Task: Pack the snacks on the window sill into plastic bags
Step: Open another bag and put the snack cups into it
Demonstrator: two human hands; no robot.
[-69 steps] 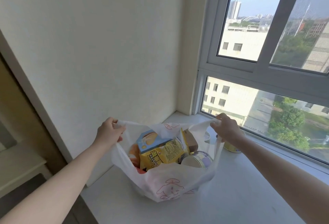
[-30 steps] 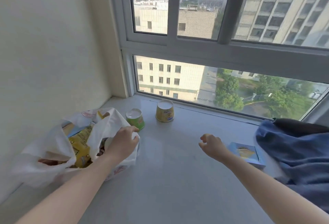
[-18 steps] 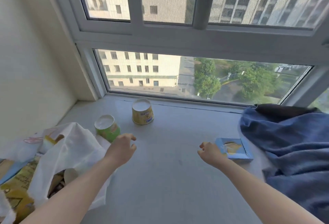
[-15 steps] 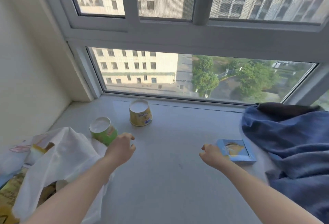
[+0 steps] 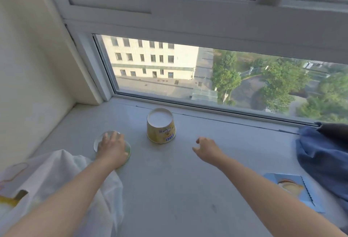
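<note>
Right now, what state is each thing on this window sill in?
Green cup: mostly covered by the left hand lying over its top.
Yellow cup: standing, untouched.
Blue box: lying flat.
Plastic bag: slumped, something yellow inside.
Blue cloth: crumpled.
Right hand: open, holding nothing.

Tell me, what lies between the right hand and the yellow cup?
Nothing: in the head view, only bare window sill separates the right hand from the yellow cup.
</note>
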